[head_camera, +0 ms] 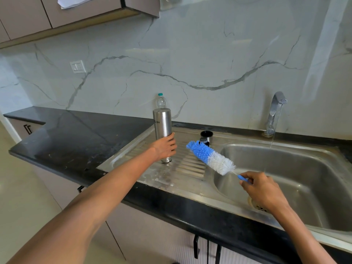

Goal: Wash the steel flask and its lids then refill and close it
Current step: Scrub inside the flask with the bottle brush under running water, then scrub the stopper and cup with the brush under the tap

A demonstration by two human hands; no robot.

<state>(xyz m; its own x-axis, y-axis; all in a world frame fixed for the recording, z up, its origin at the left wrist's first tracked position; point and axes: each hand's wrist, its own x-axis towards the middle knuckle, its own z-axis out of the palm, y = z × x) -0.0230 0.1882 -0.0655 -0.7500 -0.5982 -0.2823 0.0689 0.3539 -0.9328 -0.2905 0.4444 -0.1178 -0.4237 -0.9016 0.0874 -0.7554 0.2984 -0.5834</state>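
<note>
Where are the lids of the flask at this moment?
In the head view, the two lids stand on the back of the drainboard, right of the upside-down flask and behind the brush.

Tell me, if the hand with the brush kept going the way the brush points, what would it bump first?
Probably the two black lids on the draining board; the bottle brush in the right hand points roughly at them. Depth is hard to judge.
</note>
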